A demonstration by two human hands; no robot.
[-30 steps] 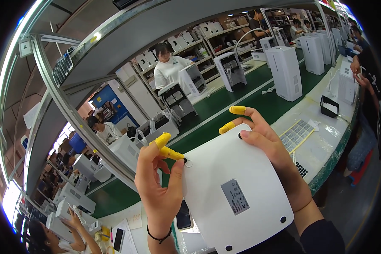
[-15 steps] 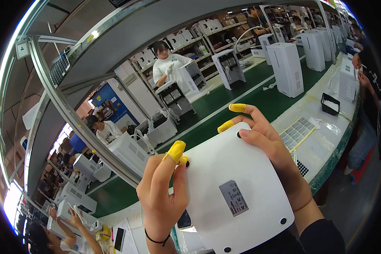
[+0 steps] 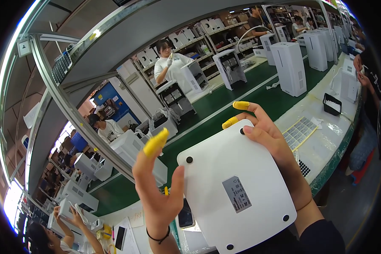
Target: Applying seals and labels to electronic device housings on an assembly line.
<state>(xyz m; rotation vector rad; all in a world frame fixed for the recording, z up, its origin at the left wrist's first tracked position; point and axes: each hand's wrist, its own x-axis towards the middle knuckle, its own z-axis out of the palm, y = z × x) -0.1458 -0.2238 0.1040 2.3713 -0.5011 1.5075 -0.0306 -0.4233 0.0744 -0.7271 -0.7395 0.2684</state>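
Head view: white panel (image 3: 211, 169) near, centre, tilted, black feet (image 3: 189, 160) toward the person. Right hand (image 3: 273, 146) pinches its far right corner; left hand (image 3: 154, 190) spread wide by the left edge, thumb contact unclear. Best keep that corner grip steady, fingers off the grey label (image 3: 237, 194). Room beyond far edge, over green belt (image 3: 199, 136).

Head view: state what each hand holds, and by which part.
The right hand holds a white panel by its upper right corner; the left hand, nothing.
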